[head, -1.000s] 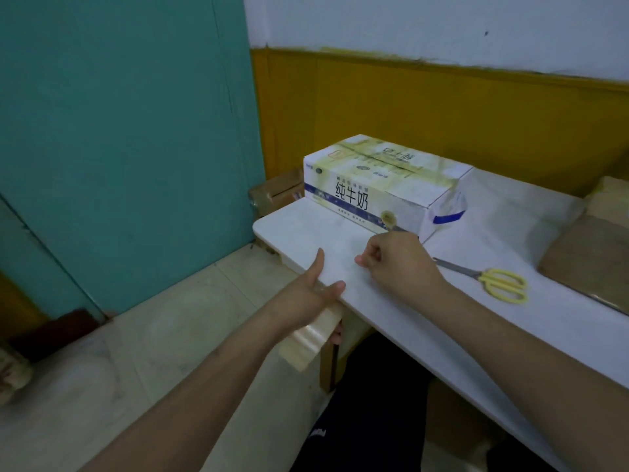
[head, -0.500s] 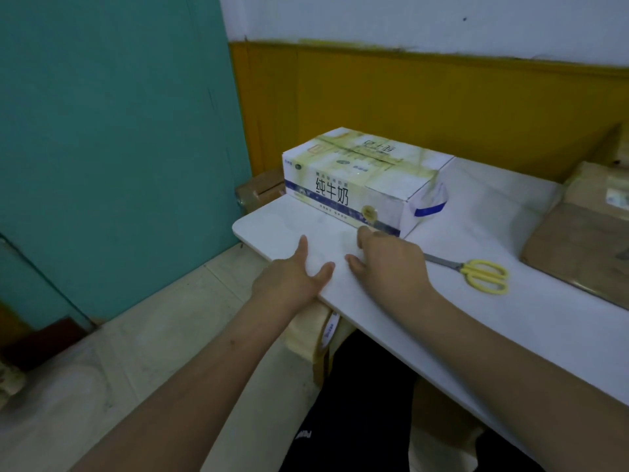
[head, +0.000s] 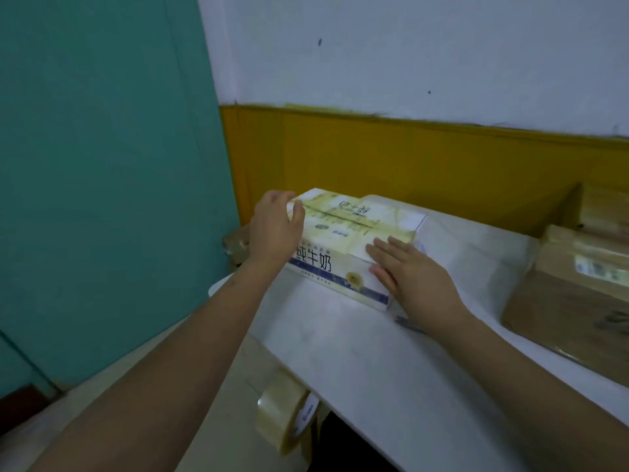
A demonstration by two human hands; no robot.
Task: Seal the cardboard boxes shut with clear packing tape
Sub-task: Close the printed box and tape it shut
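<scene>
A white and yellow milk carton box (head: 343, 229) lies on the white table (head: 374, 362), its top flaps closed under a strip of tape. My left hand (head: 275, 229) clasps the box's left end, thumb on the top edge. My right hand (head: 415, 277) lies flat with fingers spread on the box's near right corner. A roll of clear packing tape (head: 286, 417) hangs at the table's near edge, below the tabletop.
Brown cardboard boxes (head: 578, 301) sit at the table's right side, one with a white label. A scissor blade tip (head: 408, 325) shows beside my right wrist. Another taped box (head: 236, 243) sits low behind the table's left end. A teal door and a yellow-panelled wall stand close.
Both hands left the table's near edge and went forward onto the milk box. The tape roll, earlier under my left hand, now hangs free at the table edge. The view tilted upward.
</scene>
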